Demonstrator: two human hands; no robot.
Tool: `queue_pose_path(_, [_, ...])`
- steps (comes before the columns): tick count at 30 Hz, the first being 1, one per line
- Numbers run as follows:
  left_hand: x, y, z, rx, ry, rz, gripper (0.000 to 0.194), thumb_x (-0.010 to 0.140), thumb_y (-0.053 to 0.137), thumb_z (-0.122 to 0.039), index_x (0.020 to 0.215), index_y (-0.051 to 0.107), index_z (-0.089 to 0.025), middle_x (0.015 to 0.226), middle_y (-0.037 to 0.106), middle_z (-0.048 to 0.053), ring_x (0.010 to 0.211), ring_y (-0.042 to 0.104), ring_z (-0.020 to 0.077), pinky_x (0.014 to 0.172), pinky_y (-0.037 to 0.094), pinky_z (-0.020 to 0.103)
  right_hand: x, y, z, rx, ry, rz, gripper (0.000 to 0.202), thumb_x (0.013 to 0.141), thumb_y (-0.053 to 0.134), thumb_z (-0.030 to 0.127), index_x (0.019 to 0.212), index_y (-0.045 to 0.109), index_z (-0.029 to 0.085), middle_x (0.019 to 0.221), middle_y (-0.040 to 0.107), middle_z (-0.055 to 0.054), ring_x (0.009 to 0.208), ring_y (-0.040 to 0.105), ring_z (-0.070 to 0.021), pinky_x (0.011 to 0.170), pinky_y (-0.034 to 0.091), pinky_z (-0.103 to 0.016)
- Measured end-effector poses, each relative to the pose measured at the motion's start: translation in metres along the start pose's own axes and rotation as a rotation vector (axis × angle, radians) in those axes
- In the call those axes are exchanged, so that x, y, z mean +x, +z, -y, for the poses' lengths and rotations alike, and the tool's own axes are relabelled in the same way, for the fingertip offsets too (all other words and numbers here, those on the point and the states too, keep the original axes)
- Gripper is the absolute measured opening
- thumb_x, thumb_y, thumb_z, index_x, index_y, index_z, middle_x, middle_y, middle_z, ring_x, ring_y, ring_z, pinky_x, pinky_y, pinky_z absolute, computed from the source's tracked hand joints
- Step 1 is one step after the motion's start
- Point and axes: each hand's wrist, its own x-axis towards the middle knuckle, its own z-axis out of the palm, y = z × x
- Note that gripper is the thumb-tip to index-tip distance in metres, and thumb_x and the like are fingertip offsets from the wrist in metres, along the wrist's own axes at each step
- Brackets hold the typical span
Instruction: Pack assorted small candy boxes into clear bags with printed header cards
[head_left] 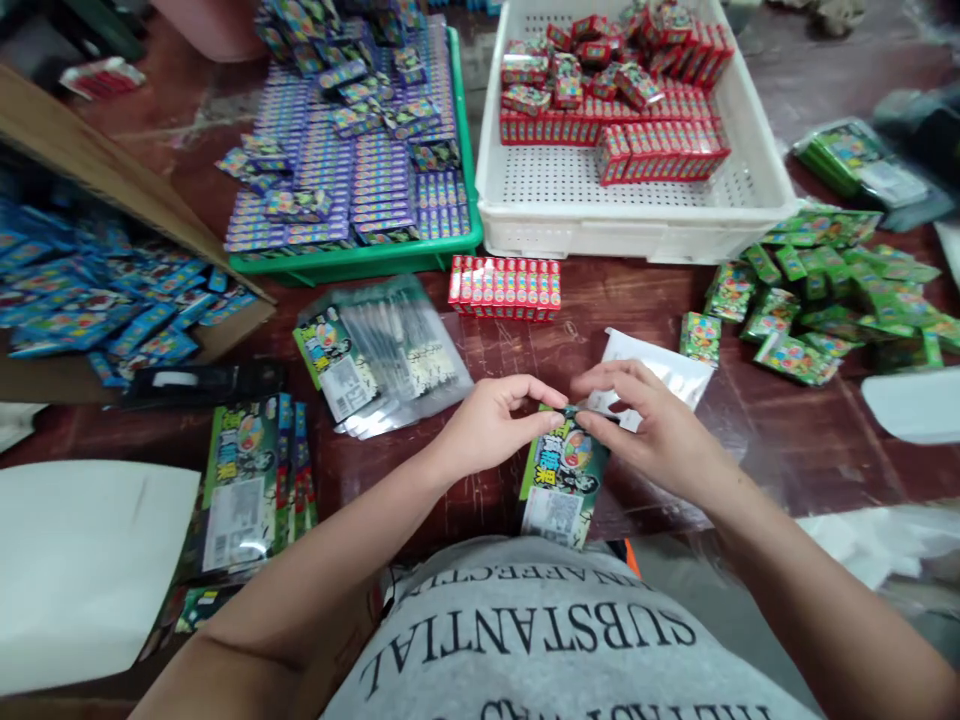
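At the table's near edge, a flat black-and-green candy packet [562, 480] stands tilted against my body, its printed front and white label towards me. My left hand [499, 420] pinches its top edge between thumb and fingers. Closed at the upper right corner of the same packet is my right hand [649, 420], slightly blurred, its thumb along the edge. Under and behind the right hand lies a white sheet in clear film [675, 372]. To the left, a fan of clear plastic bags with printed fronts [390, 355] rests on the table.
A row of small red boxes [505, 288] lies ahead. Behind are a green tray [360, 262] of purple boxes and a white crate [637, 235] of red ones. Green boxes [840, 290] spread at right; blue packs [127, 290] fill a carton at left. Filled packets [247, 480] stack left.
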Motion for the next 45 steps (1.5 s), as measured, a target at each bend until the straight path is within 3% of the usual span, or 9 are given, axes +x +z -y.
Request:
queue_pose_path(10, [-0.063,-0.027,-0.007,0.27,0.117,-0.358,0.047,0.09,0.071,-0.037,0.132,0.06,-0.02,0.147,0.057,0.014,0.135,0.055,0.0261,0.115,0.045,0.045,0.057,0.033,0.008,0.011,0.006,0.252,0.03,0.095,0.06,0.051,0.112,0.069,0.028,0.106,0.075,-0.004,0.09,0.071,-0.0224,0.08,0.055,-0.036])
queue_pose_path(15, [-0.132,-0.052,-0.019,0.814,-0.047,-0.711,0.104,0.075,0.082,-0.049,0.159,0.025,-0.025,0.168,0.016,0.018,0.152,0.025,0.04,0.12,0.032,0.06,0.135,0.11,0.08,0.301,-0.179,0.178,0.033,0.094,0.064,0.051,0.111,0.069,0.023,0.1,0.075,-0.005,0.085,0.072,-0.0203,0.075,0.059,-0.032])
queue_pose_path(19, [-0.177,-0.104,-0.004,1.062,-0.269,-1.013,0.094,0.079,0.072,-0.03,0.158,0.023,-0.017,0.157,0.029,0.022,0.146,0.035,0.0399,0.117,0.037,0.057,0.161,0.183,0.109,0.168,-0.513,0.3,0.052,0.099,0.057,0.047,0.141,0.054,0.018,0.139,0.064,-0.015,0.128,0.061,-0.028,0.106,0.052,-0.045])
queue_pose_path(23, [-0.203,-0.153,0.011,1.125,-0.592,-0.989,0.087,0.08,0.068,-0.036,0.155,0.032,-0.012,0.146,0.043,0.026,0.131,0.05,0.0451,0.106,0.047,0.06,0.149,0.216,0.082,-0.283,-0.779,0.431,0.069,0.089,0.072,0.048,0.145,0.053,0.013,0.156,0.045,-0.019,0.145,0.043,-0.0368,0.119,0.036,-0.059])
queue_pose_path(29, [-0.198,-0.149,0.003,1.114,-0.408,-0.979,0.068,0.084,0.07,-0.042,0.143,0.051,-0.015,0.154,0.041,0.022,0.142,0.039,0.0448,0.116,0.033,0.063,0.106,0.174,0.054,-0.261,-0.8,0.209,0.02,0.101,0.056,0.021,0.114,0.071,0.019,0.119,0.077,-0.007,0.109,0.073,-0.02,0.102,0.057,-0.039])
queue_pose_path(33, [-0.159,-0.11,-0.01,0.266,-0.168,-0.85,0.062,0.094,0.058,-0.054,0.146,0.046,-0.022,0.147,0.054,0.017,0.128,0.057,0.0325,0.106,0.048,0.051,0.067,0.122,0.063,-0.096,-0.745,-0.003,0.021,0.094,0.063,0.01,0.115,0.067,0.014,0.12,0.075,-0.01,0.116,0.07,-0.0181,0.104,0.055,-0.034])
queue_pose_path(37, [-0.101,-0.076,-0.006,-0.398,-0.184,-0.572,0.052,0.093,0.062,-0.048,0.132,0.055,-0.014,0.126,0.068,0.017,0.105,0.069,0.0289,0.091,0.056,0.043,0.034,0.082,0.065,-0.09,-0.881,0.2,0.022,0.097,0.064,0.024,0.118,0.066,0.017,0.126,0.073,-0.007,0.121,0.067,-0.0195,0.11,0.052,-0.04])
queue_pose_path(40, [-0.066,-0.057,-0.002,-0.235,-0.044,-0.384,0.042,0.088,0.067,-0.032,0.126,0.06,-0.016,0.123,0.07,0.01,0.113,0.065,0.0267,0.102,0.05,0.042,0.034,0.062,0.056,-0.16,-0.693,0.261,0.053,0.098,0.058,0.05,0.139,0.055,0.018,0.146,0.059,-0.013,0.136,0.054,-0.0277,0.114,0.047,-0.05])
queue_pose_path(45, [-0.036,-0.033,-0.009,0.097,0.056,0.003,0.039,0.094,0.058,-0.024,0.132,0.06,-0.02,0.118,0.07,0.006,0.113,0.063,0.0248,0.101,0.05,0.04,0.058,0.029,0.033,-0.228,-0.269,-0.046,0.049,0.098,0.059,0.037,0.143,0.05,0.02,0.133,0.061,-0.017,0.125,0.058,-0.0313,0.103,0.052,-0.053])
